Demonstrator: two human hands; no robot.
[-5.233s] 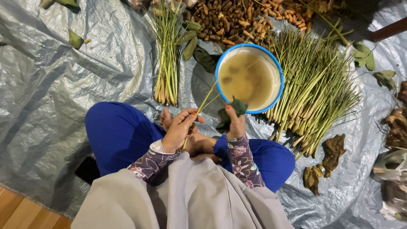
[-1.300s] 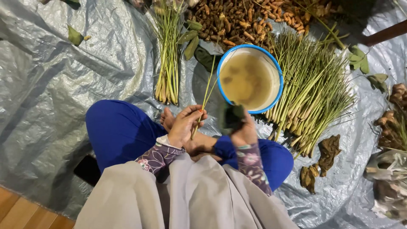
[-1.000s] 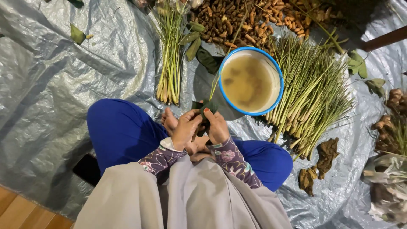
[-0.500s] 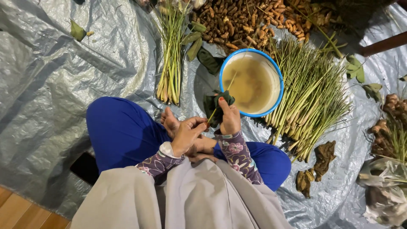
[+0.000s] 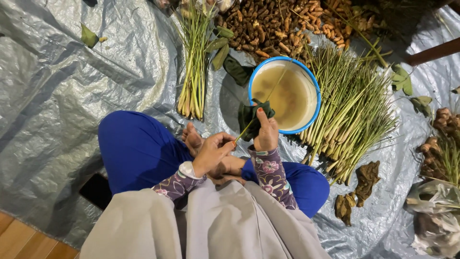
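Observation:
I sit cross-legged on a grey tarp [image 5: 62, 96]. My left hand [image 5: 213, 152] pinches the lower end of a thin lemongrass stalk [image 5: 273, 91] that slants up over the basin. My right hand [image 5: 266, 133] grips a dark green cloth [image 5: 250, 118] wrapped around that stalk, just at the near rim of a blue-rimmed white basin [image 5: 314, 112] of murky brown water.
A small bundle of lemongrass [image 5: 194, 67] lies left of the basin, a large pile of lemongrass [image 5: 352, 105] to its right. Brown rhizomes [image 5: 278, 26] are heaped behind. Loose leaves [image 5: 230, 60], dried scraps [image 5: 366, 177], ginger roots [image 5: 443, 139] and a plastic bag [image 5: 433, 216] lie around. Wooden floor [image 5: 24, 240] shows at bottom left.
Over the last second my right hand, with the cloth, has slid up the stalk toward the basin. My left hand keeps hold of the stalk's lower end.

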